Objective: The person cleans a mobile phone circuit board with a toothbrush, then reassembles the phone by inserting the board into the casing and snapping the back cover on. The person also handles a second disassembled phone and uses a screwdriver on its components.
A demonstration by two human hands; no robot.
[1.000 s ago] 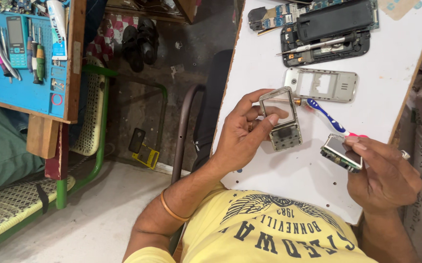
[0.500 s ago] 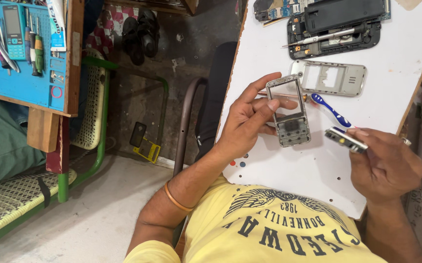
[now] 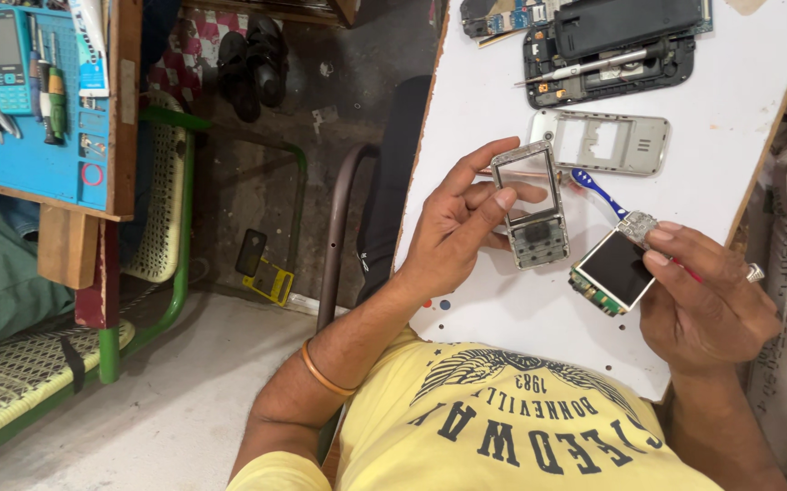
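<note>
My left hand [image 3: 453,227] holds a silver phone front cover with a keypad [image 3: 532,207] above the white table [image 3: 521,82], thumb across its middle. My right hand [image 3: 707,300] pinches a phone circuit board with a dark screen [image 3: 613,270] by its upper corner, tilted with the screen facing up. A blue and white toothbrush [image 3: 598,193] lies on the table between the two parts, partly under my right hand.
A silver phone middle frame [image 3: 604,143] lies beyond the hands. Further back sit a black phone housing with a screwdriver across it [image 3: 607,56] and a circuit board [image 3: 493,16]. At left, a blue tool board [image 3: 30,100] with a phone; a green chair [image 3: 162,218].
My right hand turned the circuit board so its dark screen now faces up. My left hand kept the front cover and shifted slightly.
</note>
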